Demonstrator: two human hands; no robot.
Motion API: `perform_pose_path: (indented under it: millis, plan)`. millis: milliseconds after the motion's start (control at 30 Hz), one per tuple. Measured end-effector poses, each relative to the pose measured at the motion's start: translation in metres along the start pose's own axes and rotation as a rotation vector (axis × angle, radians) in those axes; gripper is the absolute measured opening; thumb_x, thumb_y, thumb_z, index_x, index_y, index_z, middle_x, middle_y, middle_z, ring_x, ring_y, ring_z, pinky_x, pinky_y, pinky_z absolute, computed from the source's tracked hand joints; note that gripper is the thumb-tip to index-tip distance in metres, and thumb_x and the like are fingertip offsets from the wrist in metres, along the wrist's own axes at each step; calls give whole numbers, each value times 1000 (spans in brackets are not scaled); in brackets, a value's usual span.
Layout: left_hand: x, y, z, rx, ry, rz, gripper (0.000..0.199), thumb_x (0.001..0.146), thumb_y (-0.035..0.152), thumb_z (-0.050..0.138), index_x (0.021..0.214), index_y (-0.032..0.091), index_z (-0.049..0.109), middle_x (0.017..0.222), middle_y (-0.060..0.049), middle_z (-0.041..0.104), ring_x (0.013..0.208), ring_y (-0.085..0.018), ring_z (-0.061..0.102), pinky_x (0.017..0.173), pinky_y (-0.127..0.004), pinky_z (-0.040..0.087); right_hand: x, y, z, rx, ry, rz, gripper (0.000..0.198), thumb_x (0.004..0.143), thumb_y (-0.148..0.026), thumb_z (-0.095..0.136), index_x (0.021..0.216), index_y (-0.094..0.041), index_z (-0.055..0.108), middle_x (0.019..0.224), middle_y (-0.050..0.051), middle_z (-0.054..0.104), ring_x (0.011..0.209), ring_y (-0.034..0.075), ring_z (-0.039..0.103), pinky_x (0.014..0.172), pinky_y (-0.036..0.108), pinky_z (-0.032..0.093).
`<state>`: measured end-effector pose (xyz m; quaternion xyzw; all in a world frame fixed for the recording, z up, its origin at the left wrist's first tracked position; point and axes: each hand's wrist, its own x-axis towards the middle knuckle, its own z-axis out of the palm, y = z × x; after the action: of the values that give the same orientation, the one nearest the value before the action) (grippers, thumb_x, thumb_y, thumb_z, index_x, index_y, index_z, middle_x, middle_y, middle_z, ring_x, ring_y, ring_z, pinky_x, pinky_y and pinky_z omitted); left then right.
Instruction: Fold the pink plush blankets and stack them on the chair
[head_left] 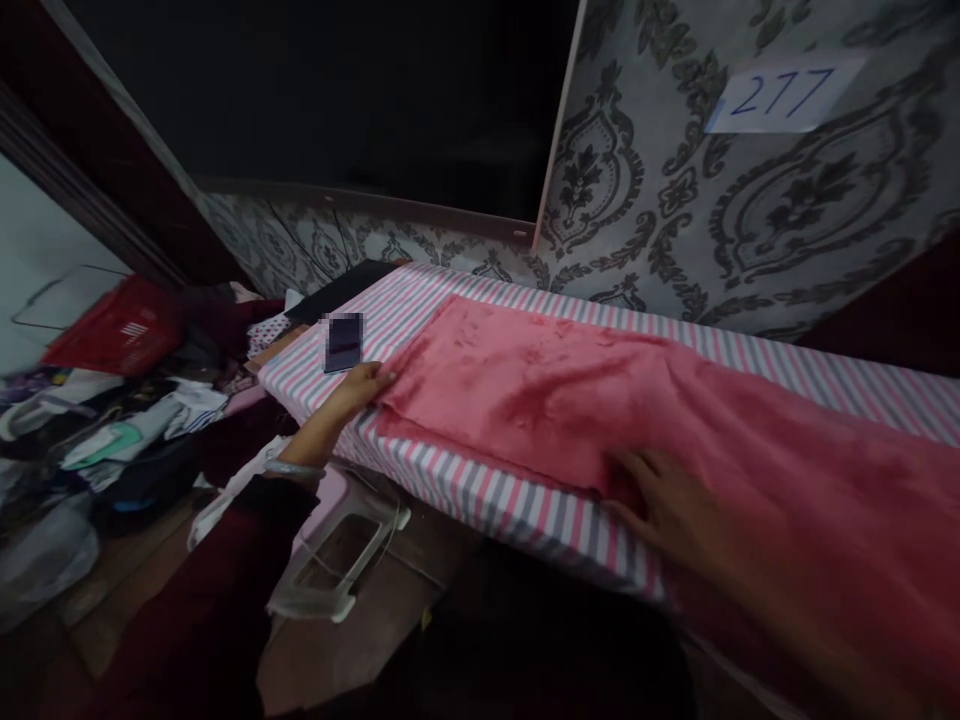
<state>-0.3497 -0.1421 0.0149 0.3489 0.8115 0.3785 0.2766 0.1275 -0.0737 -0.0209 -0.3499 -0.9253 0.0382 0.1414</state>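
Note:
A pink plush blanket point(495, 390) lies spread over a striped cloth point(450, 480) on a long table. Its left part looks folded into a flat layer, while the right part runs loosely off towards the lower right. My left hand point(364, 385) is closed on the blanket's near left corner. At the front edge, my right hand point(667, 500) touches the blanket with its thumb and fingers apart. A phone-like dark device point(344, 343), partly pixelated, lies on the striped cloth just beyond my left hand.
A large dark screen point(337, 100) hangs on the patterned wall above the table. Below, on the floor, stands a plastic stool point(330, 560). To the left are a red basket point(120, 325) and heaped clothes point(150, 430). A paper marked 277 point(784, 97) is on the wall.

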Motion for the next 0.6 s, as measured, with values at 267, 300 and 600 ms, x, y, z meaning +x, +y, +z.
perform_pose_path:
  millis: [267,300,600]
  plan:
    - [-21,9,6,-55,-13,-66,21,82,39,68,81,22,55,59,0,60,50,-17,60,50,-28,48,-24,44,-42,-246,-77,159,40,89,-14,47,119,-19,73,107,13,73,98,30,69,83,39,56]
    - [-22,10,8,-18,2,-55,20,81,38,67,80,22,55,59,0,60,52,-17,61,51,-29,49,-24,50,-50,-262,-52,189,41,89,-13,47,121,-19,72,107,13,73,97,30,69,81,39,55]
    - [-29,9,7,322,62,34,15,70,28,67,62,23,55,53,0,53,66,-22,63,56,-28,42,-59,51,-28,-318,44,135,40,89,-10,46,120,-18,71,102,13,72,94,27,67,83,37,54]
